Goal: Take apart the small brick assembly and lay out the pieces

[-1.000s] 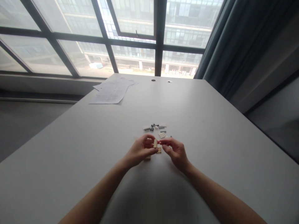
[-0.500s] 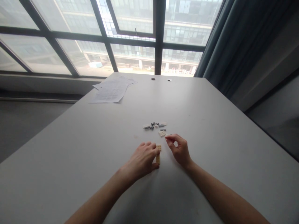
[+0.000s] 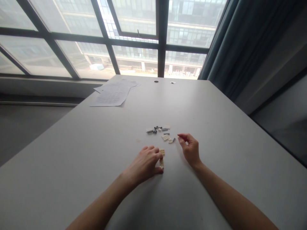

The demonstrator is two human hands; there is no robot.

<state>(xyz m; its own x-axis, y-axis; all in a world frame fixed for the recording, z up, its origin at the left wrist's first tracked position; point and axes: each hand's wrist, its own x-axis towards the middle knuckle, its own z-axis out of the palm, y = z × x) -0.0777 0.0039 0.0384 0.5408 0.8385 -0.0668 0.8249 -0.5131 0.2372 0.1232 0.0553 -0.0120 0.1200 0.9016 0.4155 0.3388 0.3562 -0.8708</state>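
Note:
My left hand (image 3: 150, 161) is closed around a tan studded brick piece (image 3: 161, 163) on the white table, its fingers covering part of it. To the right, my right hand (image 3: 189, 147) hovers with thumb and fingertips brought together; whether anything tiny is between them is too small to tell. Just left of those fingertips lie a small dark grey piece (image 3: 174, 140) and a small cream piece (image 3: 170, 140). A cream studded plate (image 3: 165, 137) touches or nearly touches the small cream one. Behind are several black pieces (image 3: 155, 131), a grey strip (image 3: 166, 134) and a white piece (image 3: 167, 127).
Printed papers (image 3: 111, 94) lie at the table's far left. Two round holes (image 3: 156, 81) sit near the far edge of the table (image 3: 192, 105). Windows stand beyond it, and a dark curtain (image 3: 225, 51) hangs at the right.
My right hand has moved right, away from the cream plate, uncovering the small cream and dark grey pieces. My left hand keeps its hold on the tan piece.

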